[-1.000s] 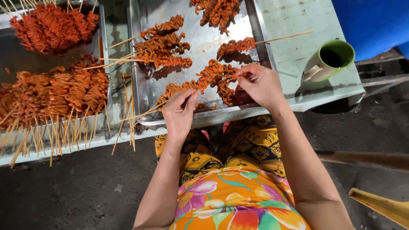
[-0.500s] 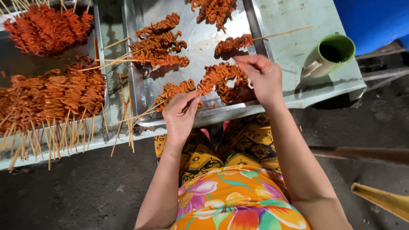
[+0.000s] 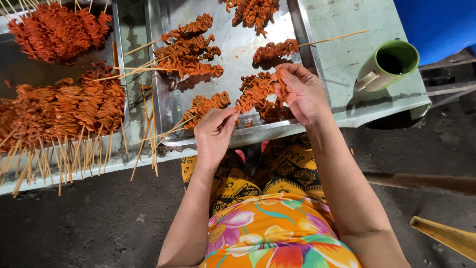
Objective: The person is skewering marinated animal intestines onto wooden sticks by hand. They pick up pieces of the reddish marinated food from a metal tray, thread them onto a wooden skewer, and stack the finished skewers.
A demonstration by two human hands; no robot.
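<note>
Worktable (image 3: 347, 74): pale, worn surface running across the top of the view, dark ground below it.

Steel tray (image 3: 233, 54): large, shallow, set just before the person. It carries several finished skewers (image 3: 191, 52) of coiled orange-red marinated meat, plus a loose heap of the same meat (image 3: 254, 11) at its far edge. One further loaded skewer (image 3: 275, 49) lies near the right rim, its bare stick jutting out over the tabletop.

Second tray (image 3: 64, 104): on the left, piled with many finished skewers, sticks pointing toward the table's near edge. A mound of unskewered meat (image 3: 54, 30) sits behind them.

Green mug (image 3: 386, 64): right of the steel tray, well apart from the hands, white handle turned leftward.

Skewer in work (image 3: 248, 99): held over the tray's near edge, between both hands. Half a second ago it lay lower; now its loaded end is raised and more meat is gathered toward the right, so the threading appears to be advancing.

Left hand (image 3: 214, 135): fingers closed in a pinch on the stick's bare near end, steadying it.

Right hand (image 3: 302, 92): fingers curled, thumb and forefinger nipping a strip of meat at the skewer's tip; it has lifted slightly since the earlier view.

Spare bamboo sticks (image 3: 148, 134): a few loose ones between the two trays.
</note>
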